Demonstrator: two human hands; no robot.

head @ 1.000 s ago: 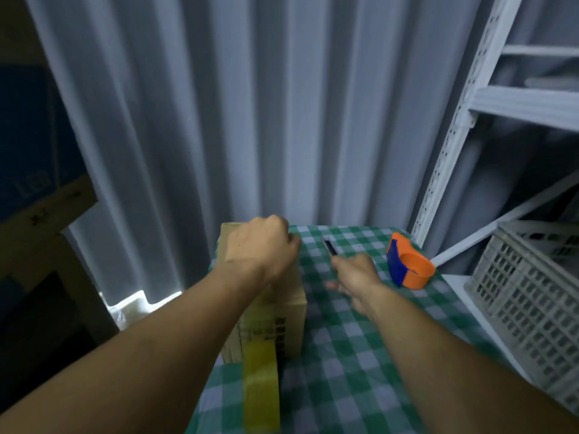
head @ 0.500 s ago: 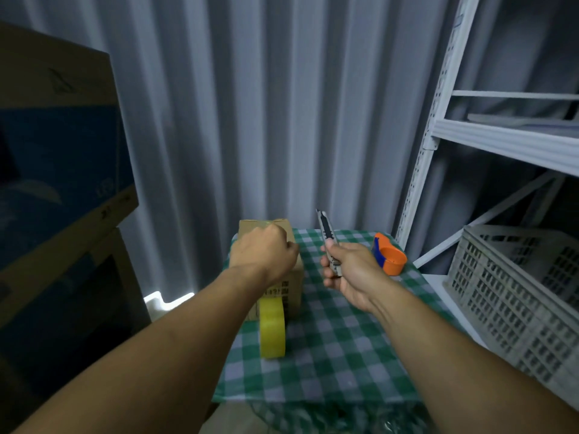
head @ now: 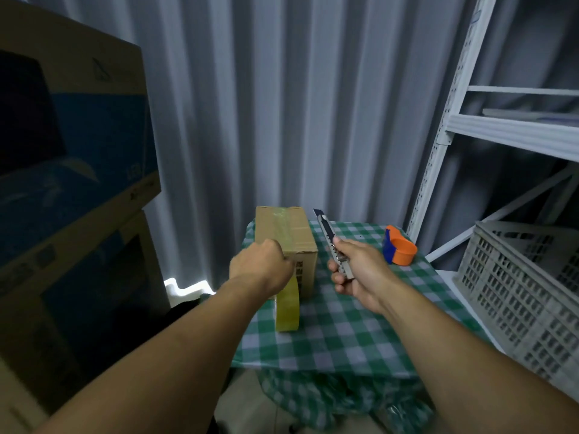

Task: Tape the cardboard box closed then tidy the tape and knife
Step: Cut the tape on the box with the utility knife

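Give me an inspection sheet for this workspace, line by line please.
Surface: small table under a green checked cloth.
Job's things: cardboard box, tape along its top; yellow tape roll hanging from the box's near edge; utility knife, blade out.
Clutter: orange and blue tape dispenser.
Grippers: left hand closed at the box's near edge; right hand gripping the knife.
Cables: nothing seen.
Surroundings: curtain, white shelving, grey crate, stacked cartons.

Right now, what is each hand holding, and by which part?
Right hand grips the grey utility knife by its handle, blade up. Left hand pinches the yellowish tape strip at the cardboard box edge.
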